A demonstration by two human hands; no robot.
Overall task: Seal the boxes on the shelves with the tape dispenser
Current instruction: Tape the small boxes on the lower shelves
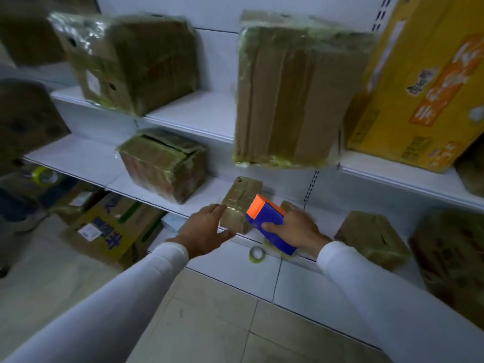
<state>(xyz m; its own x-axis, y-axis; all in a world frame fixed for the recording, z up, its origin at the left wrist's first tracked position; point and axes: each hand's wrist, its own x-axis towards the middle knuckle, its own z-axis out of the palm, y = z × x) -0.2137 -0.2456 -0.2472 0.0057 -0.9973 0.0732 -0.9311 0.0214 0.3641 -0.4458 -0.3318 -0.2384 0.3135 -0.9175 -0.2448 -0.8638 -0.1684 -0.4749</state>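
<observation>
Against the small box (pixel 239 205), right-hand fingers (pixel 272 227) grip the tape dispenser (pixel 267 224).

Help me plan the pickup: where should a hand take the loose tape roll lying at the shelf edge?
The tape roll lies flat, hole up, near the shelf's front edge. Probably best to come from above and pinch across its ring wall, one finger inside the hole.

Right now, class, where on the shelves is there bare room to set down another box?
Bare white shelf lies between the two large tape-wrapped cardboard boxes. The lower shelf left of the medium wrapped box is free too. It is crowded around the small box and both hands.
</observation>
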